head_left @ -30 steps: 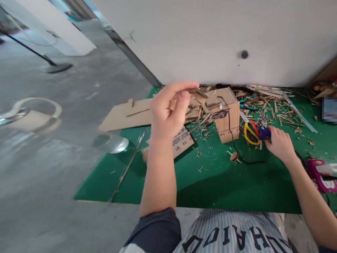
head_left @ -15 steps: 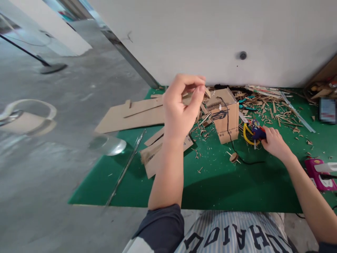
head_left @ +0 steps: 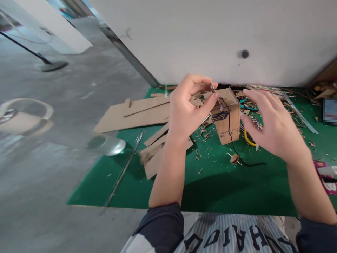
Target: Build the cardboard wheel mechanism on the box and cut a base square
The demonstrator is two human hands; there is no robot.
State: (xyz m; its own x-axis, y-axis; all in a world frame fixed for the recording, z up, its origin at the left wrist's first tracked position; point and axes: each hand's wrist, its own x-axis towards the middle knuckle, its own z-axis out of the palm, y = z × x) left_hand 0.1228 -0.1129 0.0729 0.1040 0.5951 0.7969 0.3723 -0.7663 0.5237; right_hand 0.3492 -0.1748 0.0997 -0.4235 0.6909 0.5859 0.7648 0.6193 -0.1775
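Note:
My left hand (head_left: 193, 102) is raised above the table, thumb and fingertips pinching a small flat cardboard piece (head_left: 213, 88) seen nearly edge-on. My right hand (head_left: 273, 123) hovers to its right, fingers apart and holding nothing. Between and behind the hands stands a printed cardboard box (head_left: 226, 127). A black cord (head_left: 228, 121) runs from its top down its front onto the table. Beside the cord lies a small cardboard spool (head_left: 234, 159) with thin sticks through it. Partly hidden behind my right hand are a yellow loop (head_left: 249, 138) and a patterned item.
Cardboard sheets (head_left: 113, 116) lie left on the green table (head_left: 210, 193). Scraps (head_left: 292, 109) and teal-handled pliers (head_left: 247, 105) cover the back right. A clear cup (head_left: 106, 145) and a clear rod (head_left: 126, 167) are at left. A magenta object (head_left: 328, 179) sits at right.
My right hand has left the dark patterned item by the yellow loop and moved up and left, opening. My left hand has shifted slightly right, turning the cardboard piece.

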